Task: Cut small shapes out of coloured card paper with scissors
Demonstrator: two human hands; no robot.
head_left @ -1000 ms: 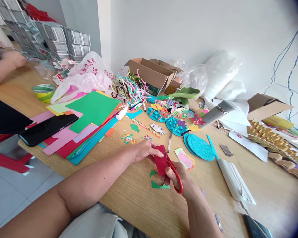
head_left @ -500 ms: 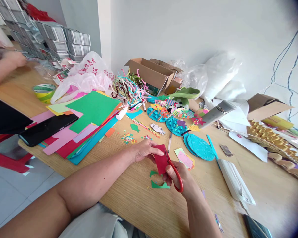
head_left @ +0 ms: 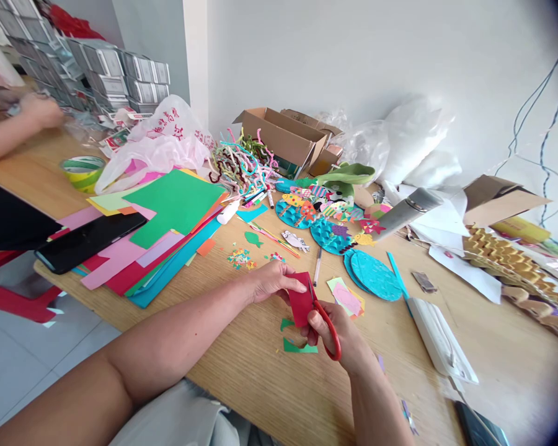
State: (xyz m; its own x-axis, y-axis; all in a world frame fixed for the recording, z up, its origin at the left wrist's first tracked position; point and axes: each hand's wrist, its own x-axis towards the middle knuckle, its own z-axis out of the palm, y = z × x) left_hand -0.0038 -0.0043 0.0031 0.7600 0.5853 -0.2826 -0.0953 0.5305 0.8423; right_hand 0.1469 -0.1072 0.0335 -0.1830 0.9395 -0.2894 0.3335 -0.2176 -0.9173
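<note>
My left hand [head_left: 270, 282] pinches the upper edge of a small red paper piece [head_left: 300, 303] held just above the wooden table [head_left: 260, 378]. My right hand [head_left: 341, 337] grips red-handled scissors [head_left: 328, 328], whose blades sit against the right side of the red paper. Green paper scraps [head_left: 297, 347] lie on the table under the hands. A small stack of pink and yellow paper pieces [head_left: 346, 298] rests just right of the scissors.
A stack of coloured sheets [head_left: 167, 229] and a black phone [head_left: 88, 241] lie to the left. Teal discs with paper fish [head_left: 330, 235], pipe cleaners [head_left: 242, 164], cardboard boxes [head_left: 283, 136] and a white power strip [head_left: 439, 337] crowd the far and right side. Another person's hand [head_left: 39, 111] works at far left.
My hands, the red paper and the scissors have barely shifted. The other person's hand at far left has moved slightly to the right.
</note>
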